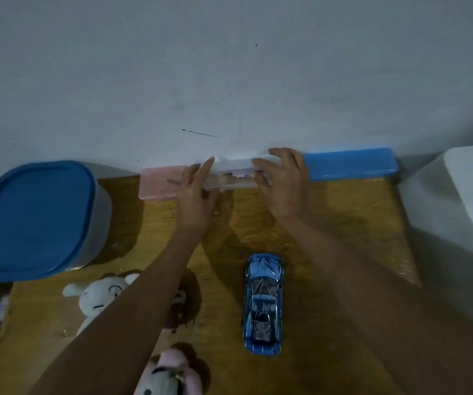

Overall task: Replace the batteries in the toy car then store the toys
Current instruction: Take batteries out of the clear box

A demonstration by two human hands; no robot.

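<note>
Toy car [262, 303] sits upright on desk [329, 223], nearer than clear case [231, 178], which both hands grip, left [194, 199], right [282, 183]. Probably light, rigid, glossy; grasp body sides.

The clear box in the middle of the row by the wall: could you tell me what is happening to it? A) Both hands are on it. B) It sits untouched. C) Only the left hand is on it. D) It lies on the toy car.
A: the left hand and the right hand reach either end of the clear box, while the toy car sits apart, nearer the person.
</note>
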